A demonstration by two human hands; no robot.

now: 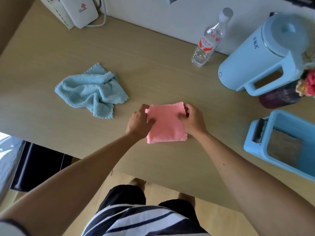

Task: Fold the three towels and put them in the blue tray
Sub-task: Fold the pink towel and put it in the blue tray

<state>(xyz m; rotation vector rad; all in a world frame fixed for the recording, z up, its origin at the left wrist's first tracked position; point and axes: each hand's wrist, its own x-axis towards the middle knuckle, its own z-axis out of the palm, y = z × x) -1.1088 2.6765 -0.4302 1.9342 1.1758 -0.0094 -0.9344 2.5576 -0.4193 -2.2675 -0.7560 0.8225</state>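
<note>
While folded into a small square near the table point(153, 53) centre, pink towel point(166, 124) pinched at both sides: left hand point(139, 124) at 9 o'clock, fingers curled over the edge; right hand point(193, 120) at 3 o'clock, fingertips gripping the far corner. Crumpled blue towel point(92, 92) at 10 o'clock, well apart. Blue tray point(255, 149) at 3 o'clock, by the table edge. Kettle point(259, 53) and water bottle point(208, 40) around 1 o'clock.
</note>
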